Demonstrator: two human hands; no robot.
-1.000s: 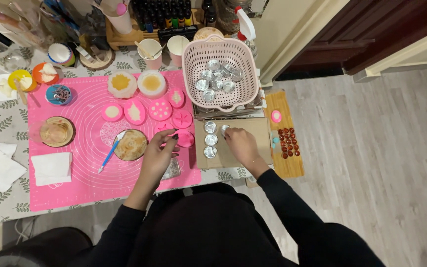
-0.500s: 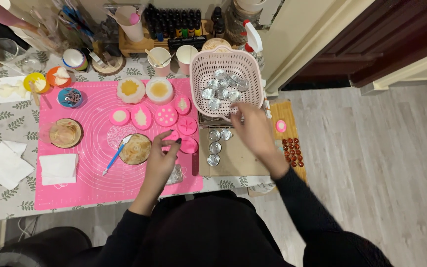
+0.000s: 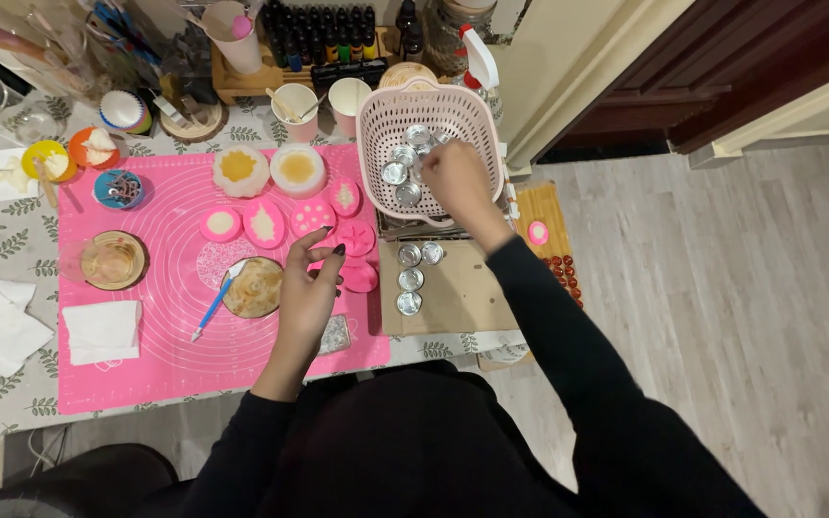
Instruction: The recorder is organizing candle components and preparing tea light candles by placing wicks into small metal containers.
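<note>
Right hand (image 3: pixel 455 177): fingers curled down inside the pink basket (image 3: pixel 376 134), among the small metal tins (image 3: pixel 397 174); whether they are closed on a tin cannot be told, since the back of the hand covers the fingertips. Left hand (image 3: pixel 307 288): fingers spread and loose, grasping nothing, hovering over the pink silicone mat (image 3: pixel 146 355) just beside the small pink moulds (image 3: pixel 359 276).

Four tins (image 3: pixel 409 279) stand on the brown cardboard sheet (image 3: pixel 458 297), between the basket and the table edge.

Risks, as judged: the basket sits near the table's right edge, and a snagged pull could tip it and spill tins to the floor. The right forearm passes over the placed tins (a dropped wrist would scatter them). The left hand hangs close to a round dish (image 3: pixel 253 288) with a blue tool (image 3: pixel 213 307) resting on its rim; a careless sweep could flick it.

Not determinable: contents of the tins and the basket's far corner behind the hand. Bottles (image 3: pixel 323 29) at the rear are too small to identify.
</note>
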